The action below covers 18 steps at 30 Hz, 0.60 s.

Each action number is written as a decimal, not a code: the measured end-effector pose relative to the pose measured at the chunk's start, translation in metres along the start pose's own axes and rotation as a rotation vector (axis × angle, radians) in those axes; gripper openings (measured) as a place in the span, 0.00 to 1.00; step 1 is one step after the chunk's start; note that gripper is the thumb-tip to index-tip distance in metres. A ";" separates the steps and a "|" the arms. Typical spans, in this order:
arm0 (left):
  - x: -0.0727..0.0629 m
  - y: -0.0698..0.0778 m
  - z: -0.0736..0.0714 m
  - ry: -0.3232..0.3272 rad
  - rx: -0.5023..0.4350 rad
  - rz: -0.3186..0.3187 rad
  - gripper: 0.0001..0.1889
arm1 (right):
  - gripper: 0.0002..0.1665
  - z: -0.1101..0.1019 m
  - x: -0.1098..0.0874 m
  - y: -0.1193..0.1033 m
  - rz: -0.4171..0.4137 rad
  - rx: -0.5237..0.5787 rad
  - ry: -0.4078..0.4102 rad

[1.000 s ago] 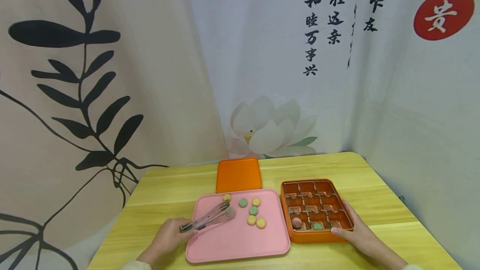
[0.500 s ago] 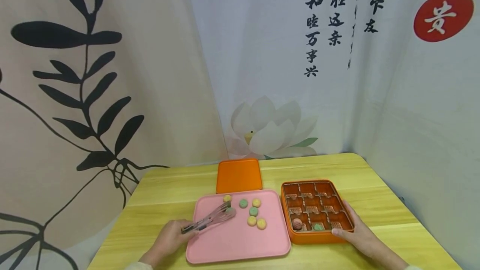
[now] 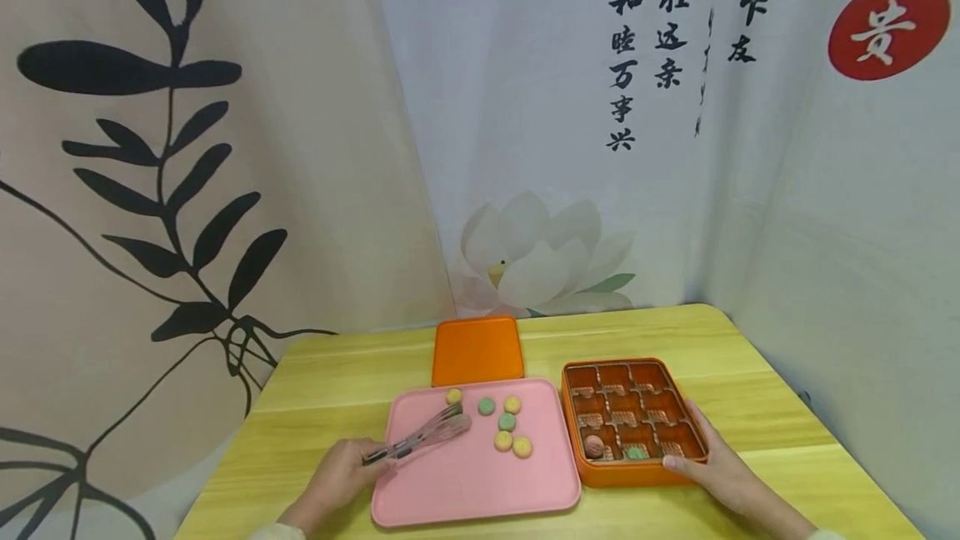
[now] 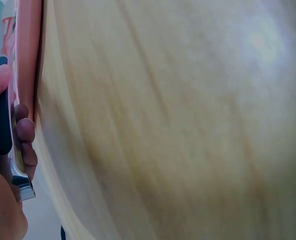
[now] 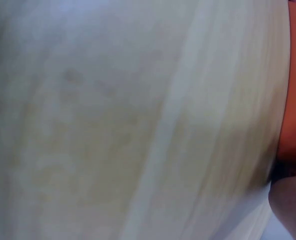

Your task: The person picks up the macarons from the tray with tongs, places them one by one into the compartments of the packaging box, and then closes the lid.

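- Your left hand (image 3: 347, 473) has its thumb and fingers clamped on the tongs (image 3: 411, 443) by the tray's left edge; the tips reach over the pink tray (image 3: 480, 490) toward its far edge. A hint of green shows there, but whether they grip a piece cannot be told.
- Your right hand (image 3: 716, 473) holds the orange box (image 3: 630, 476) at its near-right corner, thumb on the near wall, fingers along the right wall. That brace looks right; use it whenever the tongs enter a compartment.
- Squeeze lightly, probably across the sides: the yellow macarons (image 3: 503, 441) and green macarons (image 3: 486, 406), small rounds toward the tray's far edge, may crack or roll.
- The divided insert looks thin, glossy and ribbed; a pink macaron (image 3: 593, 447) sits in its near-left compartment, a green one beside it, near-middle.
- Toward the tabletop's far edge lies the flat, smooth orange lid (image 3: 477, 350), with rounded corners.
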<state>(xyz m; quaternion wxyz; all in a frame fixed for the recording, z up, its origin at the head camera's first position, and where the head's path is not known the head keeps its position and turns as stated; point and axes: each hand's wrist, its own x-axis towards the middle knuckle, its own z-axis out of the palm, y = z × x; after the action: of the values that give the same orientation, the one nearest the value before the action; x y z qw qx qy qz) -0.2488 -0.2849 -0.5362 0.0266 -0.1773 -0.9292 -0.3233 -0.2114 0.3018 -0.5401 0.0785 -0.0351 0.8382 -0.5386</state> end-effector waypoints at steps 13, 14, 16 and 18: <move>0.006 0.007 -0.004 0.013 0.010 0.048 0.08 | 0.62 0.001 -0.002 -0.003 -0.011 -0.006 0.002; 0.007 0.009 -0.004 0.013 0.017 0.054 0.08 | 0.62 0.001 -0.002 -0.003 -0.009 -0.014 0.004; 0.008 0.013 -0.004 0.013 0.012 0.064 0.09 | 0.63 0.001 -0.002 -0.003 -0.008 -0.023 0.008; 0.009 0.018 -0.005 0.011 0.000 0.074 0.09 | 0.63 0.001 -0.002 -0.002 -0.009 -0.037 0.013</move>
<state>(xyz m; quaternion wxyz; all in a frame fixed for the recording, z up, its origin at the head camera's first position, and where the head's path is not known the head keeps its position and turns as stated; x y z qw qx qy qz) -0.2518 -0.2721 -0.5204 0.0435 -0.2096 -0.9219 -0.3228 -0.2095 0.3007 -0.5380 0.0699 -0.0370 0.8484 -0.5234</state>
